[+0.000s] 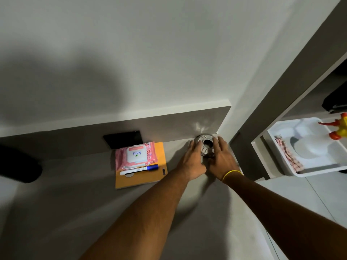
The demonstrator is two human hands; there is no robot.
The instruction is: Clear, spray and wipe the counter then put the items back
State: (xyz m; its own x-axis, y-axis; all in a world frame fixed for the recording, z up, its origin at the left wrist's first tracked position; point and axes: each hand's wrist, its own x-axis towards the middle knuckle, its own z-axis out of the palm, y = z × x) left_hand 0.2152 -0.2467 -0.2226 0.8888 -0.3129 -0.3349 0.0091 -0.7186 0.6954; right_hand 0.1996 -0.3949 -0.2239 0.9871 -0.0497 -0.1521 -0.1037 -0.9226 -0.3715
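Observation:
A shiny steel vessel (206, 143) with a lid stands in the back right corner of the grey counter (75, 194). My left hand (191, 162) lies against its left side and my right hand (222, 158), with a yellow band on the wrist, lies against its right side. The fingers of both hands are stretched along the vessel, clasping it between them. To the left, a pink pack of wipes (135, 156) and a blue-capped marker (139, 169) rest on an orange notebook (142, 177).
A black phone (124, 138) leans against the backsplash behind the notebook. A dark rounded object (16, 166) sits at the counter's left edge. To the right, a shelf holds a white tray (311, 147) and a yellow-orange toy (339, 128).

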